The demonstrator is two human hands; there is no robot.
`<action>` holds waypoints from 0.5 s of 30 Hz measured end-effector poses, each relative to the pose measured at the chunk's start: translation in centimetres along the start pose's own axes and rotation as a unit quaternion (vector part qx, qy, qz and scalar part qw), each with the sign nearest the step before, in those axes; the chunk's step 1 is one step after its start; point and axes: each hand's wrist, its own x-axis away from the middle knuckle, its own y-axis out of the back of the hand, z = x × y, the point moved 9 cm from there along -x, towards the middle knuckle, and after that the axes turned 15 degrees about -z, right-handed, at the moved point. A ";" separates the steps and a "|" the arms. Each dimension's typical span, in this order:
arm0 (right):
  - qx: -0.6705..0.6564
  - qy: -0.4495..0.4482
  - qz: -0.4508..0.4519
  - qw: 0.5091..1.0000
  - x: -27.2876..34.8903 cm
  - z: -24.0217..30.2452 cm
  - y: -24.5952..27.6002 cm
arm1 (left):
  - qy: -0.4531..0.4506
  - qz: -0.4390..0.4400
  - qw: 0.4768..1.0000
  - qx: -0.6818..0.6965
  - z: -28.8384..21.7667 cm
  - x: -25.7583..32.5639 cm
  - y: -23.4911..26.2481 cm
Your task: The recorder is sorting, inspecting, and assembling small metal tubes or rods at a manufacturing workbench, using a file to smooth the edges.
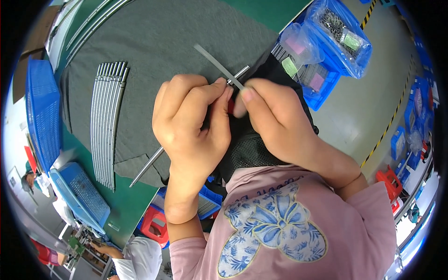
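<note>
My left hand (191, 116) is closed around a slim metal tube (148, 165), which slants from lower left to upper right and pokes out past the thumb and fingertips. Across that upper end lies a narrow flat file (212, 60), grey and straight. My right hand (275, 114) pinches the file near its lower end, thumb on top. A bit of red shows between the hands, mostly hidden by the fingers. To the left, a row of several similar metal tubes (106, 126) lies side by side on the dark grey cloth (154, 42).
Blue bins (359, 67) with small metal parts and tubes stand at the upper right. Blue baskets (44, 116) line the left edge. Longer tubes (95, 23) lie at the far left. A red stool (155, 226) and another person's white sleeve (140, 261) are below left.
</note>
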 end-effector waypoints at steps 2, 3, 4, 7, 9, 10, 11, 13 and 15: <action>0.024 0.016 -0.006 1.000 0.1 0.1 0.1 | -0.002 -0.002 1.000 0.003 0.0 0.0 0.0; 0.047 0.032 -0.010 0.998 0.3 0.1 0.2 | 0.002 -0.002 1.000 0.006 -0.1 0.1 0.0; 0.072 0.070 -0.017 0.995 0.6 0.6 0.3 | 0.007 -0.006 1.000 0.006 0.1 0.2 0.0; 0.026 -0.099 0.064 0.993 0.9 -0.4 0.4 | -0.020 -0.003 1.000 -0.001 -0.2 0.2 0.0; -0.002 -0.071 0.053 0.996 -0.8 0.3 -0.6 | -0.023 -0.017 1.000 0.012 -0.5 0.1 0.3; 0.004 -0.040 0.037 0.998 -0.9 0.4 -0.6 | -0.014 -0.015 1.000 0.010 -0.3 0.1 0.2; 0.005 -0.040 0.038 0.998 -0.3 0.2 -0.4 | -0.006 -0.013 1.000 0.009 -0.1 0.0 0.1; 0.043 -0.091 0.040 0.994 1.4 -0.9 0.5 | -0.014 -0.022 1.000 0.012 -0.2 0.2 0.0; 0.039 -0.140 0.057 0.988 1.4 -1.5 0.6 | -0.022 -0.031 0.999 0.014 -0.3 0.2 0.1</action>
